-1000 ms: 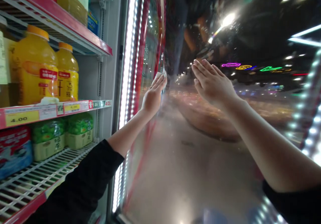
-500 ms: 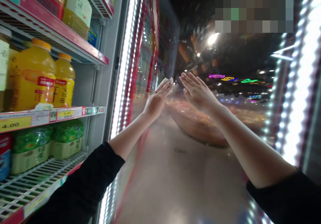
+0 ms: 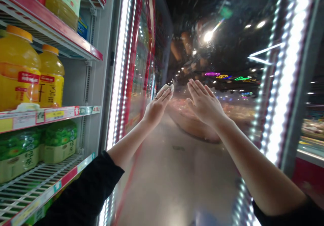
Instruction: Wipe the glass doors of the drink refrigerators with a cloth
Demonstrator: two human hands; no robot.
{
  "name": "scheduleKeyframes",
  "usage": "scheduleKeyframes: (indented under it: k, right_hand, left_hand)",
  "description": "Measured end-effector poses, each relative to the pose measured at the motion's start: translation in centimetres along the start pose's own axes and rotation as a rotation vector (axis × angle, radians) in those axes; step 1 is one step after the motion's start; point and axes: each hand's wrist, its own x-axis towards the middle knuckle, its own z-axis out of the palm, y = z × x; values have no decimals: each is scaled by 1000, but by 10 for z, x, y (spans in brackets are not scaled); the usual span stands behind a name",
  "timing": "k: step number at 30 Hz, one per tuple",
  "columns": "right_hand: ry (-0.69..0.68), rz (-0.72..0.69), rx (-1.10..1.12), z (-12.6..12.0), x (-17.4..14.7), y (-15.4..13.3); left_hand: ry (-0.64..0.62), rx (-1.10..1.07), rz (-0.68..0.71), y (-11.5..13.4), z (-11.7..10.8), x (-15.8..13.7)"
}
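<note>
My left hand (image 3: 156,107) presses a crumpled white wipe (image 3: 165,87) against a glass door (image 3: 162,172). The wipe pokes out past the fingertips, and the rest of it is hidden under the fingers; I cannot tell whether it is paper or cloth. A ring shows on one finger. To the right, my right hand (image 3: 204,103) lies flat on the glass with its fingers stretched out. Nothing shows beneath it. Smears and light reflections mark the pane above both hands.
Bright LED strips (image 3: 288,81) run along the door's sides. Drink shelves (image 3: 76,110) stand close on my left, with orange juice bottles (image 3: 19,74) and green-wrapped drink packs (image 3: 59,143). Through the glass appear a floor, a rounded display (image 3: 199,131) and neon signs.
My view has swung right, so the shelves slide left and more shows beyond the door's right edge. Both hands stay near the glass; the gap between them has widened slightly.
</note>
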Motion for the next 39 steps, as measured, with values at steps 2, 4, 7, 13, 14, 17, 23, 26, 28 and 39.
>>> scheduleKeyframes:
  k: [2, 4, 7, 13, 14, 17, 23, 26, 28, 39]
  right_hand:
    - [19, 41, -55, 5, -26, 9]
    - [14, 69, -91, 9, -45, 18]
    - [20, 85, -109, 11, -56, 28]
    - [-15, 108, -134, 13, -49, 28]
    - [-16, 108, -135, 14, -49, 28]
    - [6, 103, -129, 17, -50, 27]
    - [20, 105, -126, 21, -54, 27]
    - [24, 113, -114, 20, -52, 27]
    - [19, 112, -103, 19, -51, 27]
    - [74, 70, -132, 13, -93, 51]
  left_hand:
    - [2, -10, 12, -3, -3, 10]
    - [-1, -24, -2, -7, -5, 28]
    - [-1, -47, -41, -9, -4, 47]
    - [-32, -19, 8, -2, -4, 14]
    - [-48, -11, 24, -3, -5, 9]
    - [-50, -8, 29, -11, -9, 12]
    - [18, -17, -9, -1, 7, 59]
    - [-2, -26, 60, 15, 15, 50]
    - [-44, -5, 82, 19, 14, 37]
    - [-7, -33, 63, 25, 21, 83]
